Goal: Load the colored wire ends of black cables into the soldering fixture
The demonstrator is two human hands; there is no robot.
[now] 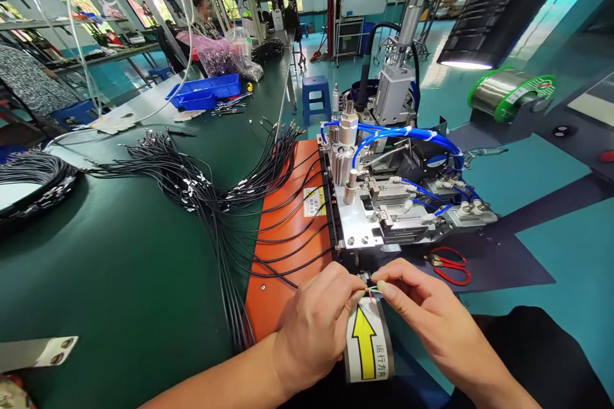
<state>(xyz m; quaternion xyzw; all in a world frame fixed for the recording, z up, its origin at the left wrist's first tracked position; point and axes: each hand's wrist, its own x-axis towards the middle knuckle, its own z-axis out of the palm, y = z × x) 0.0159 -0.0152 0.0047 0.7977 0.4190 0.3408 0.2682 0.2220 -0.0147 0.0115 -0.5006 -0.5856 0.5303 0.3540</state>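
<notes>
Both hands meet at the front edge of a metal machine (pixel 355 211) with blue tubes. My left hand (pixel 321 316) pinches the end of a black cable whose thin coloured wires stick out to the right. The fingertips of my right hand (pixel 422 300) are closed on those thin wires (pixel 373 289), green and white among them. Just below the fingertips is a white label with a yellow arrow (pixel 365 342). Several black cables (pixel 292 233) run across the orange plate (pixel 271 275) to the machine's left side.
A large cable bundle (pixel 192 185) lies on the green table (pixel 119 287). Red-handled cutters (pixel 448 263) are right of my hands. Behind stand a blue tray (pixel 206 92), solder spool (pixel 511 92), black lamp (pixel 499 6) and blue stool (pixel 316 96). A person sits at the back left.
</notes>
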